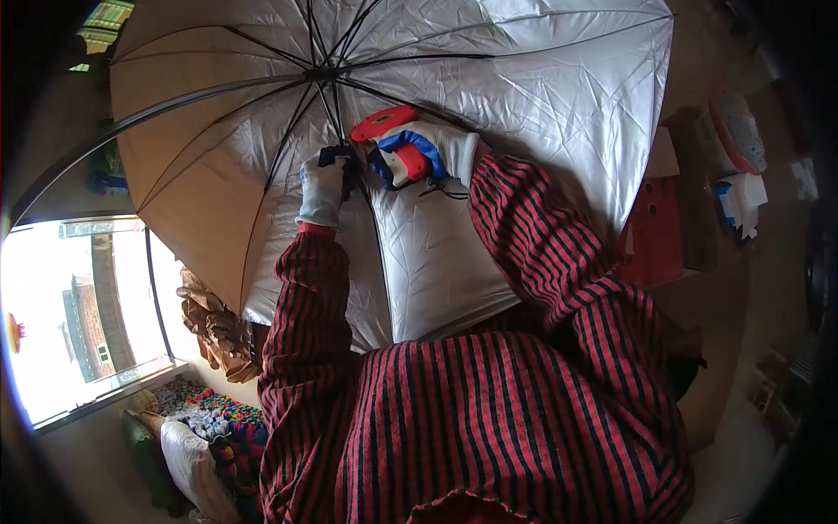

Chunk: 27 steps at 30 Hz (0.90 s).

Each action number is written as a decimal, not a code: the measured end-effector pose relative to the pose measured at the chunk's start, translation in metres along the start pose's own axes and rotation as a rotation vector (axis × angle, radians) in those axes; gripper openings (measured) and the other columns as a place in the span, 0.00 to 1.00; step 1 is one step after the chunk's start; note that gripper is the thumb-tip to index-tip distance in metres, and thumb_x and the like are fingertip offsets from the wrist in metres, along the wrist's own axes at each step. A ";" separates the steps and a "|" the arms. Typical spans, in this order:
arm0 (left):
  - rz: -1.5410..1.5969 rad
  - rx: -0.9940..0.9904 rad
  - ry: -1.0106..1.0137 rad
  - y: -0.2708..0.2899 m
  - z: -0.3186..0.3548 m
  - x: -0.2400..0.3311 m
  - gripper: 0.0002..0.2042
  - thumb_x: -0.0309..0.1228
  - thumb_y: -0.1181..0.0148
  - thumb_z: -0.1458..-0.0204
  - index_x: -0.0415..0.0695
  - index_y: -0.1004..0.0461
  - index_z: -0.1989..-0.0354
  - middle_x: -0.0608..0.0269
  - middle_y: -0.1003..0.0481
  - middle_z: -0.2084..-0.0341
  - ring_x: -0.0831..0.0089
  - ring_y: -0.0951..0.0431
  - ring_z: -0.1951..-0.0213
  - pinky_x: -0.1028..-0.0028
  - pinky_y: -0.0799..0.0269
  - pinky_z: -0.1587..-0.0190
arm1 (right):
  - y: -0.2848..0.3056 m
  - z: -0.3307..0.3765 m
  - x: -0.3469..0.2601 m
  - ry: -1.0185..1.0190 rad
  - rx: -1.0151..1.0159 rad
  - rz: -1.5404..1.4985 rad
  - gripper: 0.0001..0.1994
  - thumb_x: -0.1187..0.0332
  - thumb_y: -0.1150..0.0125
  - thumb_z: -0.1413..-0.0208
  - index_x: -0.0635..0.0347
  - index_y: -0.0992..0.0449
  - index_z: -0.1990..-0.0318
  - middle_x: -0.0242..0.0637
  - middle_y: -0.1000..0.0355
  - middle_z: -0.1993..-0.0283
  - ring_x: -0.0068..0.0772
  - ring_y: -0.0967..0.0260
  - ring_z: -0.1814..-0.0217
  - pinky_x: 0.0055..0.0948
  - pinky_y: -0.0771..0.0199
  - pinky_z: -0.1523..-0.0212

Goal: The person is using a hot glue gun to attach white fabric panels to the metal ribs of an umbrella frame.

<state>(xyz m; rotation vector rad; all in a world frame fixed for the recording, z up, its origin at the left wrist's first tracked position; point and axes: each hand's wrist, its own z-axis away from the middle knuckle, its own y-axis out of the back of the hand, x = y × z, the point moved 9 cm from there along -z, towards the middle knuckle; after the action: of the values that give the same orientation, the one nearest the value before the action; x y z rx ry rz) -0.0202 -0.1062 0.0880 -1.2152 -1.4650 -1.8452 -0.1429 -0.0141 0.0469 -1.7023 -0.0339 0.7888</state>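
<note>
An open umbrella (489,96) with a silver lining and black ribs fills the upper middle of the view, its inside facing me. My left hand (321,188), in a white glove, grips the black shaft (339,157) just below the point where the ribs meet. My right hand (432,150), also in a white glove, holds a red, white and blue tool (397,144) against the lining beside the shaft. Both sleeves are red with black stripes.
A bright window (83,314) lies at the left, with crumpled brown paper (214,327) and a colourful knitted cloth (214,419) below it. At the right stand a red box (655,231) and a shelf with a sponge (740,131) and white items.
</note>
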 end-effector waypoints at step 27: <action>-0.314 0.012 -0.240 -0.004 -0.002 0.015 0.09 0.32 0.46 0.52 0.40 0.25 0.70 0.47 0.25 0.79 0.59 0.23 0.76 0.64 0.31 0.73 | -0.005 -0.015 -0.015 0.213 0.131 0.489 0.07 0.67 0.46 0.48 0.62 0.25 0.68 0.39 0.26 0.69 0.34 0.29 0.71 0.33 0.28 0.69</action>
<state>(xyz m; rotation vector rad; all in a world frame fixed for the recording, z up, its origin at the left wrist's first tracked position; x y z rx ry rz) -0.0316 -0.1043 0.0983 -1.2966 -1.8874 -1.9347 -0.1446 -0.0317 0.0596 -1.6793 0.5871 0.9360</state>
